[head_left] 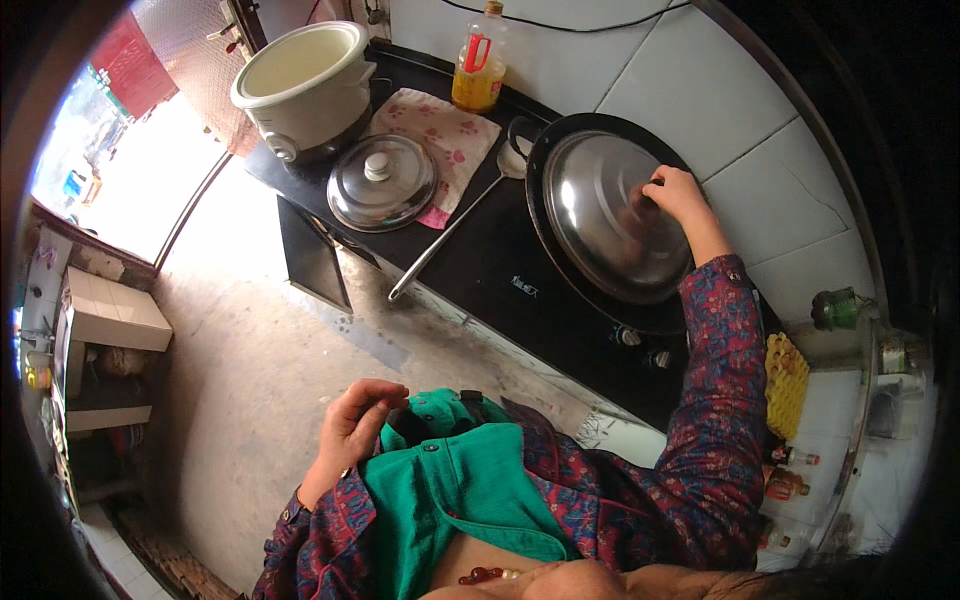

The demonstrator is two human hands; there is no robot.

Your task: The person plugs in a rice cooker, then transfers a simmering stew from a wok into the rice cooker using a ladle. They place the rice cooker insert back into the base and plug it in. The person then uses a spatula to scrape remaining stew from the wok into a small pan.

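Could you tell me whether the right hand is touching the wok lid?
Touching. The head view shows the right hand with its fingers closed over the middle of the metal wok lid, where its knob would be.

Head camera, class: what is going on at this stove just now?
A person stands at a black stove. Their right hand rests on top of a large metal lid covering a dark wok. Their left hand is empty, held near a green apron. A ladle lies on the stove, beside a smaller lidded pot, a rice cooker and an oil bottle.
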